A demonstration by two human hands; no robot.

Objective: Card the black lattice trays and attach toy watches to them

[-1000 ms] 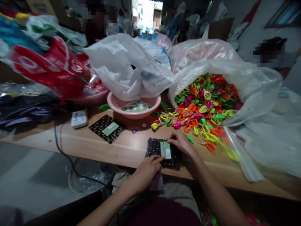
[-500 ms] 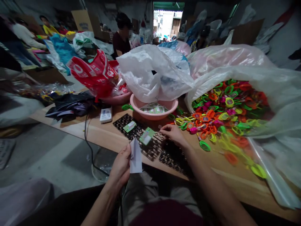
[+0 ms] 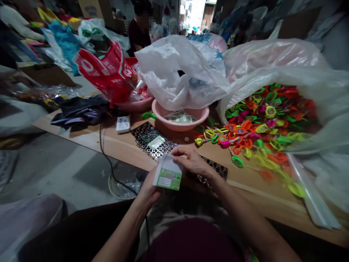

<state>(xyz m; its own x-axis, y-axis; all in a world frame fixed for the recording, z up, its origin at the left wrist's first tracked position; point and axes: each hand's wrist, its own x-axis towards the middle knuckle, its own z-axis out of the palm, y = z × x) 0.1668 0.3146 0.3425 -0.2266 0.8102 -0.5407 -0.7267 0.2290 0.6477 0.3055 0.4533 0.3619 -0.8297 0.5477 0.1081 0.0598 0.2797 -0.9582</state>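
My left hand [image 3: 149, 189] grips a green-and-white printed card [image 3: 169, 174] by its left side, above the table's near edge. My right hand [image 3: 191, 160] has its fingertips closed at the card's upper right edge. The card looks folded, with a plain whitish part above the green print. Just beyond, a smaller-looking green card [image 3: 156, 142] lies on a black lattice mat [image 3: 144, 133]. Another black lattice piece [image 3: 215, 168] is partly covered by my right forearm.
A pink basin [image 3: 180, 125] holds more printed cards under a white plastic bag [image 3: 177, 76]. Colourful toy watches [image 3: 240, 134] spill from a clear sack at right. A white box [image 3: 123, 123], a black bag [image 3: 81, 111] and a dark cable [image 3: 105, 156] are at left. People work behind.
My right hand has come left and nearer, from the lattice to the held card. The card now shows its green print. One green card is gone from the mat. The view has tilted down.
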